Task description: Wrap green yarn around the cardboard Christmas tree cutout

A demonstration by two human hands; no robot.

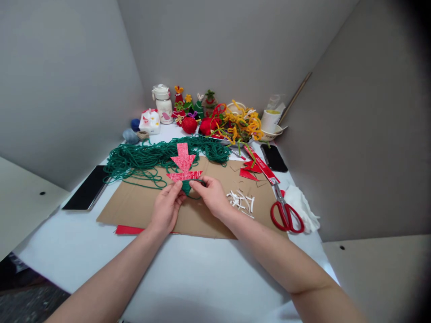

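Note:
A red tree-shaped card cutout (pixel 184 164) lies over a sheet of brown cardboard (pixel 141 206), its lower end wound in green cord. My left hand (pixel 166 208) pinches that wrapped base from the left. My right hand (pixel 212 195) grips it from the right, fingers closed on the green cord. A large tangle of green cord (pixel 144 158) lies just behind the cutout and trails toward it.
Red scissors (pixel 284 211) rest on the right by white tissue (pixel 303 206), white scraps (pixel 240 199) and red card offcuts (pixel 256 168). Two dark phones (pixel 88 188) (pixel 274 158) flank the cardboard. At the back stand pipe-cleaner figures (pixel 188 110), a yellow and red tangle (pixel 239 123) and a cup (pixel 271 120).

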